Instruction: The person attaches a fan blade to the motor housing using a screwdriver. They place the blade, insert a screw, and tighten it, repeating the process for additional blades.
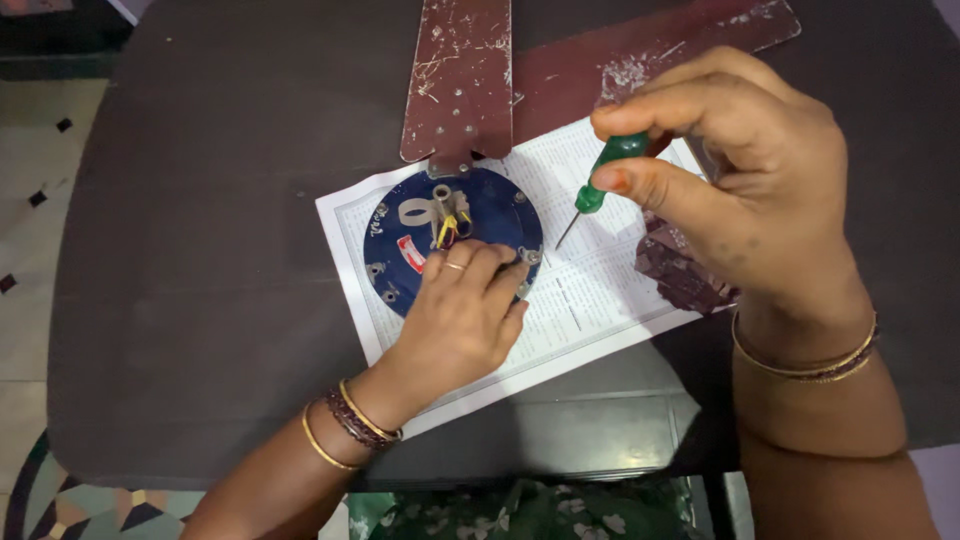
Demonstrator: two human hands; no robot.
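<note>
Head view: right hand (745, 190) grips green screwdriver (598, 185); left hand (465, 310) on blue disc (400, 235).

The left hand (462, 318) lay palm down, its forearm coming in from seven o'clock, fingers (470, 262) stretched toward twelve and pressed flat. The right hand (752, 190) hovered higher at three o'clock, its forearm rising from five, thumb and curled fingers pinched shut and pointing toward nine.
</note>
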